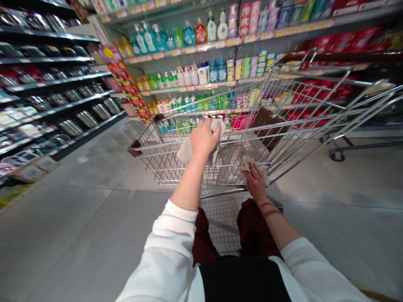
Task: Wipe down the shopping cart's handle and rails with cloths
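A wire shopping cart [176, 147] stands sideways in front of me. My left hand [203, 136] is closed round a white cloth [185, 151] at the cart's near top rail, and part of the cloth hangs beside the fingers. Lower and to the right, my right hand [255, 180] grips a second crumpled white cloth [248, 162] against the cart's near wire side. The fingertips of both hands are partly hidden by the cloths. A brown panel [267, 126] sits at the cart's right end.
Shelves of pump bottles [189, 33] and tubs run behind the cart. Metal pots [88, 119] fill the shelves at left. Another cart's wheel [337, 156] rests on the floor at right. An orange hanging strip [129, 90] marks the shelf end.
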### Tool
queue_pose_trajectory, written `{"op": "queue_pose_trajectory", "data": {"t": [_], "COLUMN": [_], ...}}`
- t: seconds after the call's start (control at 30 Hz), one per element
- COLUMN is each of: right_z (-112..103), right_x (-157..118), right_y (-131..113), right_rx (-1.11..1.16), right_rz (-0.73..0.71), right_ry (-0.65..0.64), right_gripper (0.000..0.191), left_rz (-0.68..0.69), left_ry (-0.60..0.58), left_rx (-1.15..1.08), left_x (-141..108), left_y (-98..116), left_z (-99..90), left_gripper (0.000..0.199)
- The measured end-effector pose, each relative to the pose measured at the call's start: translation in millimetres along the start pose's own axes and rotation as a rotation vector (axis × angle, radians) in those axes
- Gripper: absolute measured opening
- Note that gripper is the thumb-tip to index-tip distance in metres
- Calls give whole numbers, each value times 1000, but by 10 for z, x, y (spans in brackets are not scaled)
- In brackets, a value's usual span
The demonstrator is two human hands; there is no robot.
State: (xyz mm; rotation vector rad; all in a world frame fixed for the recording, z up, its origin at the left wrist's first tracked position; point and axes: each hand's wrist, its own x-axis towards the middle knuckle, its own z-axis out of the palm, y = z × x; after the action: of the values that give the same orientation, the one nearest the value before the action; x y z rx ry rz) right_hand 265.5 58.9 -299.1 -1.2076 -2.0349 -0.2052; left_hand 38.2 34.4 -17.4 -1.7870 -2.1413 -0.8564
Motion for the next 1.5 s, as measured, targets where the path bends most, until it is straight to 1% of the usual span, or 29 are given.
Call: {"op": "queue_pose_trajectory", "data": {"t": [0.13,0.23,0.37,0.47,0.53,0.6,0.63,0.67,0.73,0.77,0.8,0.83,0.87,0.9,0.93,1.0,1.07,1.13,1.2,1.27,1.33,1.4,1.5], "right_z": [250,383,436,386,297,141,34,-90,-364,-494,-605,-688,-734,-742,-712,-560,-348,-149,-6,81,136,174,208], "right_x": [-313,-412,-402,-410,-425,-401,-356,-283,-49,101,258,404,526,608,641,555,315,21,-236,-407,-491,-515,-511], "right_y": [83,53,-19,-47,-48,-35,-25,-16,-3,1,5,9,16,24,35,62,97,136,168,186,190,185,162], "right_rx": [45,69,92,129,150,155,155,155,149,129,97,70,40,10,-17,-59,-77,-73,-49,-18,10,40,107], "right_rz": [22,31,71,76,85,114,134,155,189,200,196,185,173,161,151,125,90,74,68,55,38,42,85], "right_ry": [-108,-144,-172,-189,-181,-148,-114,-52,140,283,368,408,418,399,366,271,182,138,77,-7,-72,-101,-166], "right_gripper": [34,29,24,29,36,43,46,47,47,44,42,43,44,45,47,47,47,47,47,44,40,40,42], "left_rz": [-4,-10,-1,4,4,1,0,1,1,1,1,0,1,2,3,5,12,17,16,10,8,11,13], "left_ry": [0,-2,-2,9,21,24,21,16,9,8,9,12,15,17,18,17,18,20,18,15,18,22,19], "left_rx": [6,13,-3,2,12,20,22,20,10,4,-1,-5,-8,-9,-10,-9,-7,-3,2,8,14,17,17], "left_x": [-8,-11,-6,-3,-6,-11,-14,-16,-18,-18,-16,-14,-12,-11,-10,-13,-19,-25,-29,-31,-31,-32,-31], "left_y": [14,19,15,9,6,3,1,0,-4,-5,-6,-7,-7,-7,-7,-9,-10,-10,-6,-1,3,4,2], "left_z": [-12,-12,-1,7,12,15,16,17,17,17,15,14,12,11,9,8,8,6,4,2,2,6,16], "left_gripper": [45,45,45,45,45,45,46,46,47,47,47,47,47,46,46,46,46,45,45,45,45,45,46]}}
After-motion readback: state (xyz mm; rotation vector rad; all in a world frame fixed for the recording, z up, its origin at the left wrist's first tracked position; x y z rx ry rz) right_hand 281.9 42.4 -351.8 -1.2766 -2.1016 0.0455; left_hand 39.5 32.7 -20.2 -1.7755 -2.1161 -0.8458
